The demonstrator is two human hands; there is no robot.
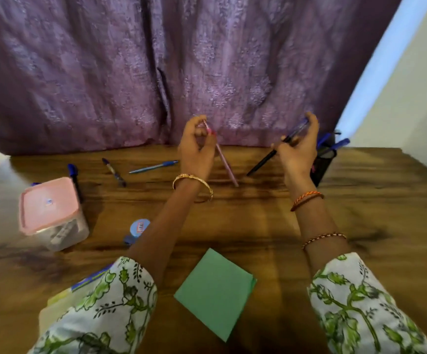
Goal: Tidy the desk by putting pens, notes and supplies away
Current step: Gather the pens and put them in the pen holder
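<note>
My left hand [197, 146] is raised above the wooden desk [258, 221] and pinches a pink pencil [226, 164] near its top, its tip slanting down to the right. Beside a black mesh pen holder [323, 166] that has blue pens in it, my right hand [298, 146] grips a dark pen with a blue cap [271, 157]. Three pens lie at the back left: a light blue pen [153, 166], a patterned pen [114, 172] and a blue-capped black pen [75, 181]. A green note pad [216, 292] lies near the front edge.
A clear box with a pink lid [50, 213] stands at the left. A small blue round item [137, 229] lies beside my left forearm. Yellow papers and a blue-edged booklet [89, 279] peek out under my left sleeve. A purple curtain [156, 72] hangs behind the desk.
</note>
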